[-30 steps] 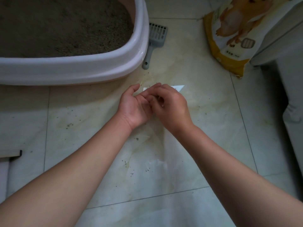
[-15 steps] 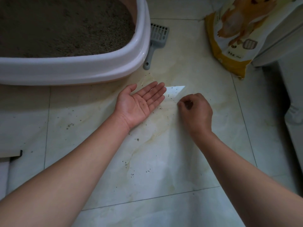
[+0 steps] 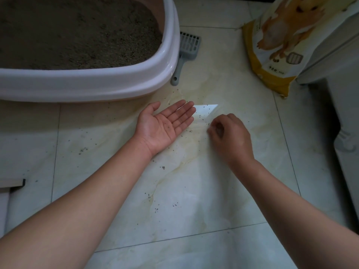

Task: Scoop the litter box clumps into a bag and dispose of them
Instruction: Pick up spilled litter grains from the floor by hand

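We list: left hand [image 3: 165, 125], palm up, fingers straight, grains on it. Right hand [image 3: 227, 134], fingers curled at the tile, contents unclear. Litter box [image 3: 97, 88] upper left; scoop [image 3: 186, 49] on the floor just beside it.

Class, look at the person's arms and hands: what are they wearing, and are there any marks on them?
The left forearm and right forearm are bare, with no sleeves in view. The left hand and right hand have no gloves, and no rings, watch or bracelet show. A few small dark specks dot the left palm.
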The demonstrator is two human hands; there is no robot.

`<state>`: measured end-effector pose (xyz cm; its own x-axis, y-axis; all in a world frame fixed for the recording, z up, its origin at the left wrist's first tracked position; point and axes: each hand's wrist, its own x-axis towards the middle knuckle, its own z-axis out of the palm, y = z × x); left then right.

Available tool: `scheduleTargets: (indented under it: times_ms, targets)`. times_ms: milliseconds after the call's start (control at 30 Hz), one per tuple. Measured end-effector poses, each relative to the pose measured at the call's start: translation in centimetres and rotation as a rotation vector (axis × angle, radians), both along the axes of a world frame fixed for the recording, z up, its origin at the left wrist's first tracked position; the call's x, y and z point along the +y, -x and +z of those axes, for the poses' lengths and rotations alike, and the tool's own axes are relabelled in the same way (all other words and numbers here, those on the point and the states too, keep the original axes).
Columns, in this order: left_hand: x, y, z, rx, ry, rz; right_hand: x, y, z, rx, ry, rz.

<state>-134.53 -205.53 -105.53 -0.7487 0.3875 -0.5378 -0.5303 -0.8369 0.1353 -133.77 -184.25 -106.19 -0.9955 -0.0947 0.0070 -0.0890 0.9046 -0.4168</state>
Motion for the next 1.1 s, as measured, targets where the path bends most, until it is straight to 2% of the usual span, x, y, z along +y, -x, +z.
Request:
scheduleTargets:
  times_ms: [233, 567, 867, 1100]
  targets:
    - [-0.2, -0.2, 0.1, -0.005, -0.001, 0.002, 0.7, -0.8, -0.3, 0.031, -0.079, 0.065]
    - [-0.4, -0.2, 0.1, -0.008, 0.023, -0.003, -1.5, 2.0, 0.3, -0.008, 0.022, -0.046]
    - [-0.8, -0.3, 0.0, -0.011, 0.03, -0.001, -1.9, 3.0, 0.1, 0.014, -0.125, 0.102]
    - [-1.1, -0.4, 0.0, -0.004, 0.046, -0.001, -3.0, 2.9, 0.3, 0.019, 0.044, 0.068]
